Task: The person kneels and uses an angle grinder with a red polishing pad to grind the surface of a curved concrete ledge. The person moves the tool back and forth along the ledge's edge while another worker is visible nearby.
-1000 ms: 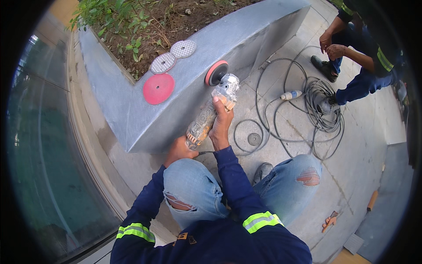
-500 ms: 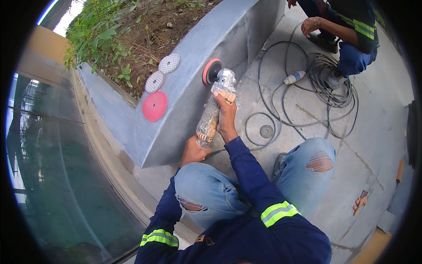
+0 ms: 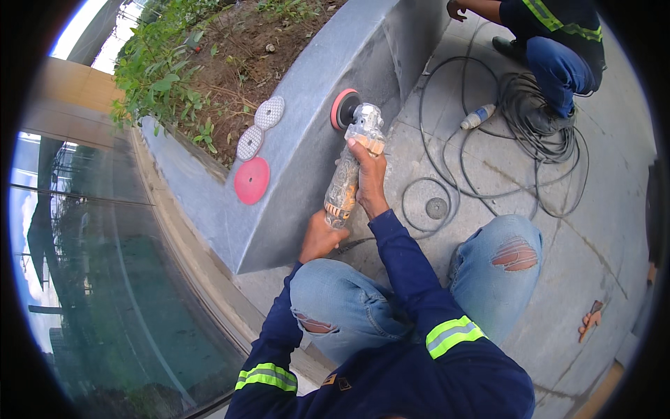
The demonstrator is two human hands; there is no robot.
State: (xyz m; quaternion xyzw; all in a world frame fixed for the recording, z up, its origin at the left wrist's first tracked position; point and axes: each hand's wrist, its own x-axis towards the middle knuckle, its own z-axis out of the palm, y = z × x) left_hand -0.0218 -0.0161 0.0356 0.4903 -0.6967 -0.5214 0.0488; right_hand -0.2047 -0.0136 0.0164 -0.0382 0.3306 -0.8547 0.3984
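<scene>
Both hands hold a dusty angle grinder (image 3: 343, 183) with an orange-and-grey body. My left hand (image 3: 321, 236) is wrapped around its rear end, where the cord leaves. My right hand (image 3: 372, 176) grips the body just behind the metal head, thumb over the top. At the front, a black backing pad with a red rim (image 3: 345, 109) stands on edge against the side face of a grey planter wall (image 3: 296, 174); its contact side is hidden. On the wall's top lie two white dimpled polishing pads (image 3: 269, 112) and a pink disc (image 3: 252, 180).
Black cable (image 3: 534, 129) lies coiled on the right-hand paving, with a white-and-blue connector (image 3: 478, 116). Beside it crouches another person (image 3: 562, 52). A round grey disc (image 3: 436, 207) lies on the paving. Left are soil with plants (image 3: 164, 80) and a glass panel (image 3: 139, 279).
The whole scene has shifted slightly in the picture as my view moved. Both hands keep their hold on the grinder. The other person's arm and posture have changed.
</scene>
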